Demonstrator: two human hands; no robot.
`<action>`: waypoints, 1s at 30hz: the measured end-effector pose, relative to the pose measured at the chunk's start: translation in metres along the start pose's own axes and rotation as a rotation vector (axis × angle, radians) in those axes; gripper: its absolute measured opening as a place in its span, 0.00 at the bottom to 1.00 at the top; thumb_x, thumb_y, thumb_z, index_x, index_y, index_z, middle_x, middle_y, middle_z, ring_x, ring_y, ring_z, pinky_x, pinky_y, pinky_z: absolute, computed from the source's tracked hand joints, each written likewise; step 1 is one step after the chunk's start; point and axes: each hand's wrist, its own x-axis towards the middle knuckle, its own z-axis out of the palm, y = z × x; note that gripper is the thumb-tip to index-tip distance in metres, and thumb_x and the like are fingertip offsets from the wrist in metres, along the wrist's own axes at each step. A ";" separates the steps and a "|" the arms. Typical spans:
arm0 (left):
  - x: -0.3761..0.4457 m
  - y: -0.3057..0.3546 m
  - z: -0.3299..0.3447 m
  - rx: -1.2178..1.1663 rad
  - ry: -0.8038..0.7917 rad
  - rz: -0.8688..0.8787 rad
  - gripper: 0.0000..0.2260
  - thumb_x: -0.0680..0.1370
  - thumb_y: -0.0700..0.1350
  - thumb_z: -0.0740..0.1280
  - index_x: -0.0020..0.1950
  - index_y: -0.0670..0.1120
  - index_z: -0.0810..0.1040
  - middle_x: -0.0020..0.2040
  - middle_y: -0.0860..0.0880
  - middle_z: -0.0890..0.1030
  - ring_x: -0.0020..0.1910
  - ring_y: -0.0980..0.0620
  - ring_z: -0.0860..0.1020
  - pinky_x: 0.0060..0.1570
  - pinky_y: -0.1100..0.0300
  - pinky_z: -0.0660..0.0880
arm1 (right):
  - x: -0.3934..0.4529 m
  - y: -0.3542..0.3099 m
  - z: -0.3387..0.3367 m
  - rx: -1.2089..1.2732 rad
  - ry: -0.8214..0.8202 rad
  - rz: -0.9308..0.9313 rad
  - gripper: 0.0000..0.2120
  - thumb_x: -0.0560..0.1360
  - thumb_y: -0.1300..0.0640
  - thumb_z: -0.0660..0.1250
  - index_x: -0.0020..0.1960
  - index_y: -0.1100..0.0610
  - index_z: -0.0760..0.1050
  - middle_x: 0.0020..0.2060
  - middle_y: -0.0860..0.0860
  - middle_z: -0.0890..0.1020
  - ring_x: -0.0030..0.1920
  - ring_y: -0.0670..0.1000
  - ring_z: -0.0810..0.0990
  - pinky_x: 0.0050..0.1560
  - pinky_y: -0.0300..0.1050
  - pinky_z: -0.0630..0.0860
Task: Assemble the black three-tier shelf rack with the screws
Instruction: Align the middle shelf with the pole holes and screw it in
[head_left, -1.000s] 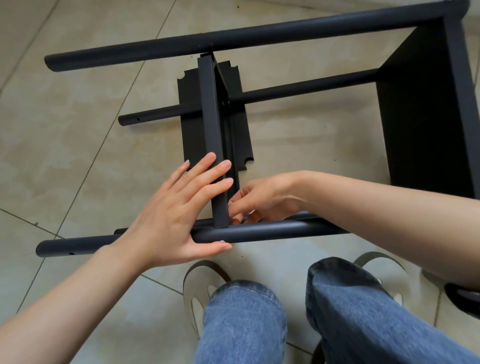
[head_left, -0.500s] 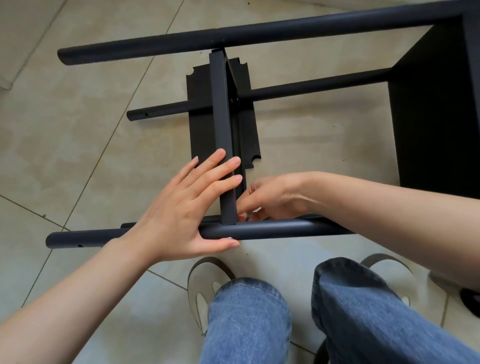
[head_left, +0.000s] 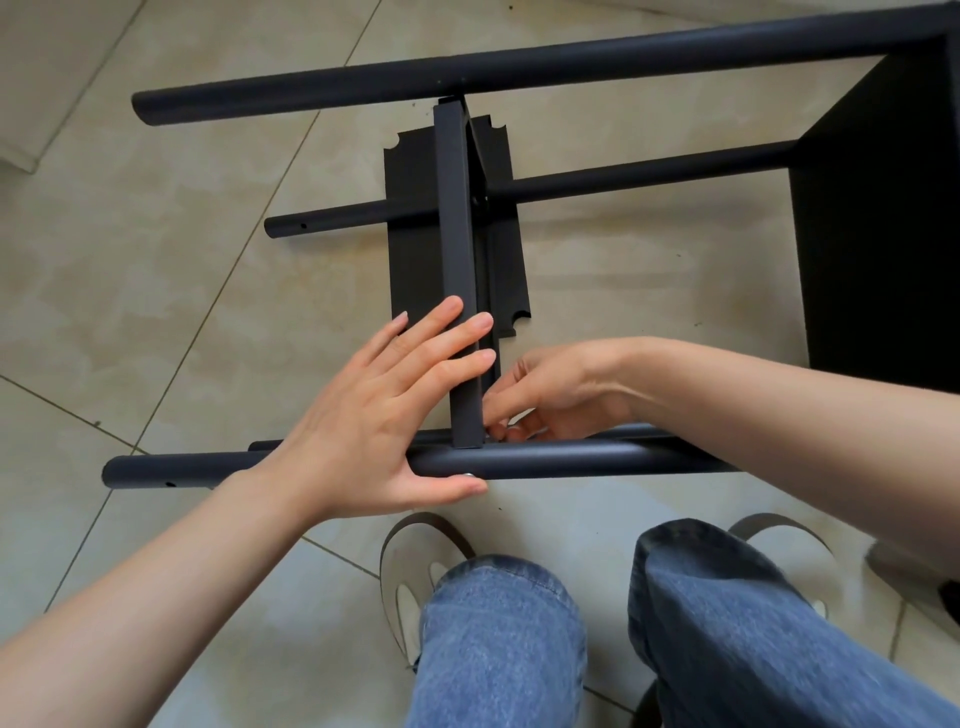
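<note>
Behind near tube (head_left: 571, 462): right hand (head_left: 561, 389), perhaps pinching screw.

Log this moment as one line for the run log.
left hand: fingers flat on shelf panel | right hand: fingers at panel-pole joint | fastener hidden

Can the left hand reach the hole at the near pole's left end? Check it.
Probably yes. The hole sits exposed on the near pole, nothing covering it, just beside the left hand, which now presses the shelf.

Single head view, looking steeply down, close over floor (head_left: 156, 270).
</note>
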 end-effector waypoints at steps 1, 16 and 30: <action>0.000 0.000 0.000 0.000 -0.001 0.000 0.39 0.73 0.67 0.68 0.77 0.48 0.63 0.81 0.48 0.59 0.81 0.46 0.53 0.76 0.39 0.57 | -0.002 0.000 -0.002 0.007 -0.005 0.005 0.08 0.77 0.62 0.69 0.39 0.59 0.79 0.35 0.53 0.76 0.36 0.48 0.74 0.48 0.42 0.72; 0.000 0.000 0.000 -0.005 -0.003 0.004 0.39 0.73 0.67 0.68 0.77 0.48 0.63 0.81 0.48 0.59 0.81 0.45 0.53 0.76 0.39 0.57 | -0.001 0.000 -0.002 0.010 -0.003 0.052 0.12 0.77 0.60 0.69 0.34 0.57 0.80 0.32 0.52 0.75 0.34 0.47 0.73 0.43 0.40 0.73; 0.000 -0.001 0.001 -0.005 0.014 0.008 0.39 0.73 0.67 0.68 0.77 0.48 0.63 0.81 0.48 0.60 0.81 0.46 0.54 0.76 0.39 0.58 | 0.000 -0.001 -0.005 -0.032 -0.033 0.046 0.09 0.77 0.61 0.68 0.38 0.58 0.77 0.35 0.52 0.75 0.36 0.48 0.72 0.46 0.42 0.70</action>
